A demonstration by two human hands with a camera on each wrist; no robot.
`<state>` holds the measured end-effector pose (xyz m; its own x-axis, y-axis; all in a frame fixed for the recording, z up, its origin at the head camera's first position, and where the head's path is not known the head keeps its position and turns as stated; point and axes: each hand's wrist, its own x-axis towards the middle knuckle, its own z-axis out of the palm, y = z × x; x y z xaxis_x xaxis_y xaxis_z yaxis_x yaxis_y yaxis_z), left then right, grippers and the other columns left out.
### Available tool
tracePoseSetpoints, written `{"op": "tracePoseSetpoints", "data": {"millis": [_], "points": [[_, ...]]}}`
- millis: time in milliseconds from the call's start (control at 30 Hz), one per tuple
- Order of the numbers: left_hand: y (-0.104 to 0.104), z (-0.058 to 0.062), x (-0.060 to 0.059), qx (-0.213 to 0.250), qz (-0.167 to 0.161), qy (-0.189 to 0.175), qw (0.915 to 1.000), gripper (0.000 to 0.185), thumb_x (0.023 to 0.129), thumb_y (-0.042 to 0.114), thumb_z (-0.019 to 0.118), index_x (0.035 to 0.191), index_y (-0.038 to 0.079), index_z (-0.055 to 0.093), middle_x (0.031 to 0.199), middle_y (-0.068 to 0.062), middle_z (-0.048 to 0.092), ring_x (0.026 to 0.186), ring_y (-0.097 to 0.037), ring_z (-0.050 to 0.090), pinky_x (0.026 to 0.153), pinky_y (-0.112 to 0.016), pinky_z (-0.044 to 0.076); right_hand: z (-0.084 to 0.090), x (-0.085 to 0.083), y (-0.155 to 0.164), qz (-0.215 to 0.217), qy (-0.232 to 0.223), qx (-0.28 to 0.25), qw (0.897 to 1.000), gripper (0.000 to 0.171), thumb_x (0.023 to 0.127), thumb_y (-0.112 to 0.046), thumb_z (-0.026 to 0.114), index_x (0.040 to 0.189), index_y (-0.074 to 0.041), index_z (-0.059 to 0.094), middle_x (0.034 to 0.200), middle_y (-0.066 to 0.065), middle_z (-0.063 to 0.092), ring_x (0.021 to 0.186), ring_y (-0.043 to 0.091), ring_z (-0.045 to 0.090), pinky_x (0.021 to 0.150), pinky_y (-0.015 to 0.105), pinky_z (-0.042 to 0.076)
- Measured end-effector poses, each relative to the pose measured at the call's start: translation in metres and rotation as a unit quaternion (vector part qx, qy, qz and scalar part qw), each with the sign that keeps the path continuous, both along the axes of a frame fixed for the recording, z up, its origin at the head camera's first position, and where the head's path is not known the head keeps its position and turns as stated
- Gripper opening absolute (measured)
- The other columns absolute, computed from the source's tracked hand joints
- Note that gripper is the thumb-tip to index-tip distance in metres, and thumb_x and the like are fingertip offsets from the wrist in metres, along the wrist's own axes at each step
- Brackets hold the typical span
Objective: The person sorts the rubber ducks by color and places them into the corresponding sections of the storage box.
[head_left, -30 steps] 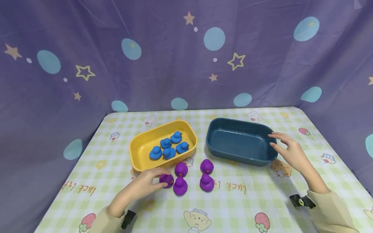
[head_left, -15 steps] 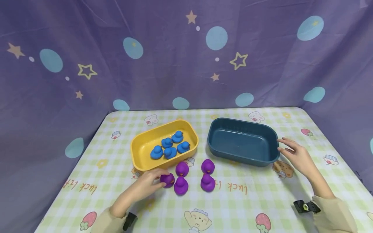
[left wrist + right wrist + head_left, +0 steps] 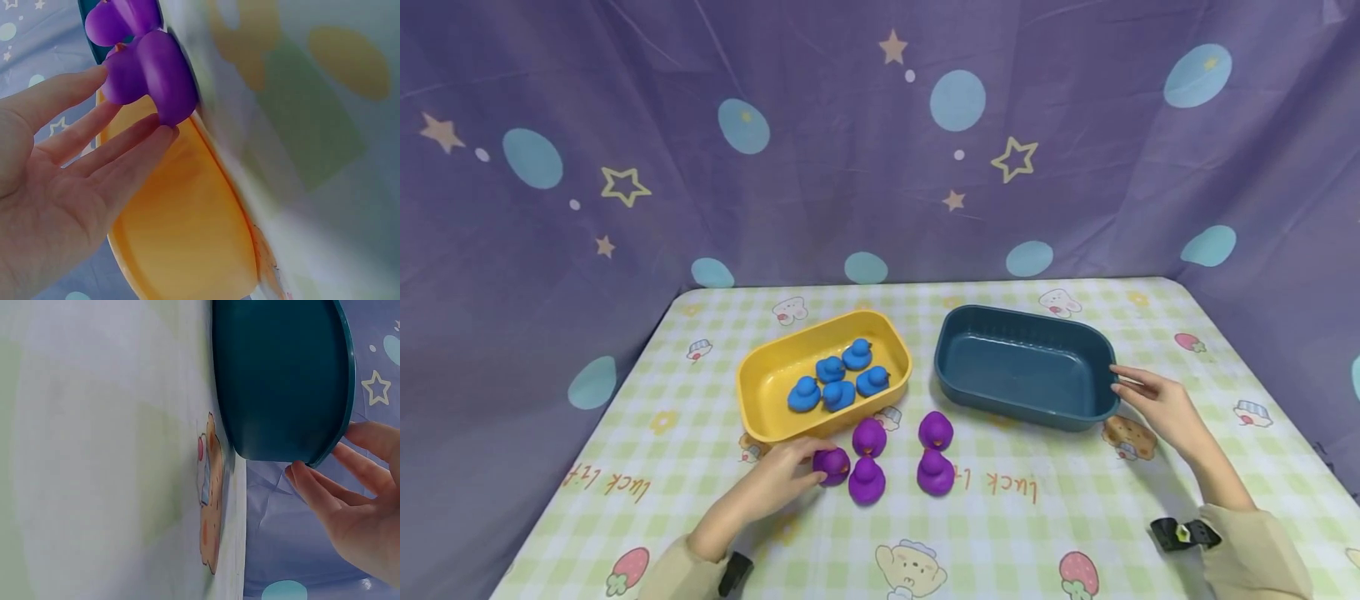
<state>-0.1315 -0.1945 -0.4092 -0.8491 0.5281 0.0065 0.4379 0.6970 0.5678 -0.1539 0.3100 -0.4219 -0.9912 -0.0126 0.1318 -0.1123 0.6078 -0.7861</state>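
Near the front of the yellow tub, my left hand [image 3: 778,479] holds a purple rubber duck [image 3: 831,467] between thumb and fingers. In the left wrist view the thumb tip meets the head of this duck [image 3: 156,78], and the fingertips lie against its body. Beside it sit two purple ducks [image 3: 868,437], with another purple pair [image 3: 936,472] farther right. My right hand [image 3: 1165,408] touches the right end of the dark teal tub [image 3: 1026,408] with extended fingers. In the right wrist view the fingertips [image 3: 303,472] are right at the tub's rim [image 3: 350,369].
Several blue rubber ducks [image 3: 838,394] sit inside the yellow tub [image 3: 760,400]. The teal tub's inside shows only its bare floor. A checked cloth [image 3: 1000,542] covers the table, and a purple curtain [image 3: 820,208] hangs behind it.
My right hand has drawn back from over the teal tub's right rim, and its fingers now touch that end from outside. The left hand stays at the same purple duck.
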Motion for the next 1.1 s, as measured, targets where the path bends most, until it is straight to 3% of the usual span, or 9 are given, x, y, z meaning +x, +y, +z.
{"op": "tracePoseSetpoints", "data": {"millis": [367,533,667,833,1100], "points": [[0.0,-0.003,-0.004,0.005,-0.006,-0.026,0.9996,0.032,0.083,0.01,0.063,0.114,0.001,0.059,0.11,-0.012,0.062,0.103,-0.028,0.059,0.086,-0.04,0.047,-0.001,-0.001,-0.003,-0.021,-0.036,-0.006,0.999,0.05,0.093,-0.031,0.051,0.128,0.005,0.048,0.128,0.032,0.045,0.083,-0.025,0.043,0.068,0.004,0.041],[0.002,-0.007,-0.005,-0.001,-0.013,-0.009,0.9999,0.031,0.082,0.01,0.064,0.111,0.002,0.06,0.107,-0.009,0.064,0.101,-0.026,0.059,0.087,-0.04,0.047,-0.003,-0.002,-0.002,-0.025,-0.057,-0.014,0.998,0.055,0.092,-0.035,0.052,0.13,0.003,0.047,0.13,0.03,0.044,0.084,-0.023,0.045,0.069,0.006,0.042],[0.005,-0.008,-0.006,-0.005,-0.02,0.003,0.9998,0.029,0.081,0.01,0.066,0.108,0.003,0.062,0.104,-0.007,0.065,0.099,-0.024,0.06,0.087,-0.038,0.047,-0.006,-0.004,0.0,-0.047,-0.08,-0.024,0.995,0.058,0.089,-0.042,0.054,0.131,-0.002,0.048,0.132,0.02,0.048,0.084,-0.021,0.046,0.07,0.007,0.042],[0.005,-0.009,-0.006,-0.003,-0.028,0.011,0.9995,0.027,0.08,0.009,0.066,0.106,0.003,0.062,0.102,-0.007,0.065,0.097,-0.023,0.061,0.086,-0.036,0.048,-0.011,-0.006,0.004,-0.041,-0.082,-0.04,0.995,0.059,0.088,-0.042,0.055,0.132,-0.004,0.048,0.134,0.022,0.045,0.085,-0.021,0.047,0.07,0.007,0.042],[0.002,-0.003,-0.006,0.012,-0.044,0.004,0.9989,0.027,0.082,0.01,0.065,0.108,0.003,0.062,0.102,-0.006,0.064,0.096,-0.022,0.061,0.083,-0.033,0.05,-0.018,-0.008,0.008,-0.046,-0.094,-0.046,0.993,0.061,0.086,-0.049,0.055,0.133,-0.011,0.048,0.135,0.014,0.046,0.088,-0.019,0.048,0.072,0.008,0.043]]}}
